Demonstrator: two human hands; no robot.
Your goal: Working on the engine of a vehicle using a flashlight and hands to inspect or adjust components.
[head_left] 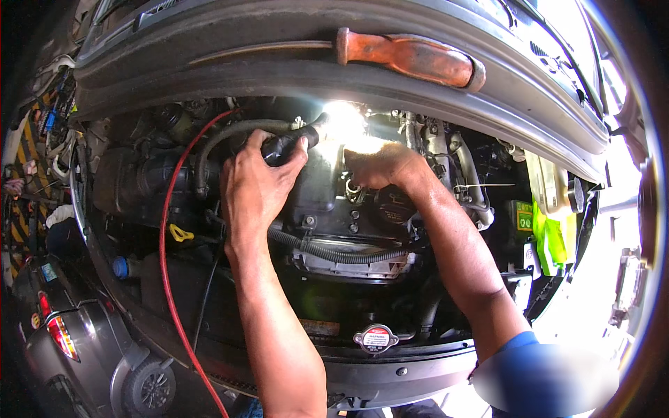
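Over an open engine bay, my left hand [265,164] is wrapped around a black flashlight [282,148]. Its bright beam falls on the back of the black engine cover [313,188]. My right hand [383,166] reaches to the middle of that cover with its fingers curled down. Glare and the hand itself hide the fingertips and whatever they grip. Just below those fingers sits a small metal ring [352,188], and beside it a round black oil cap [396,207]. A ribbed black hose [341,255] crosses below both hands.
A screwdriver [411,59] with a worn orange handle lies on the grey body panel [279,76] above. One red hose [167,244] runs down the left. The radiator cap [376,338] is at the front; a dark car [83,341] stands at lower left.
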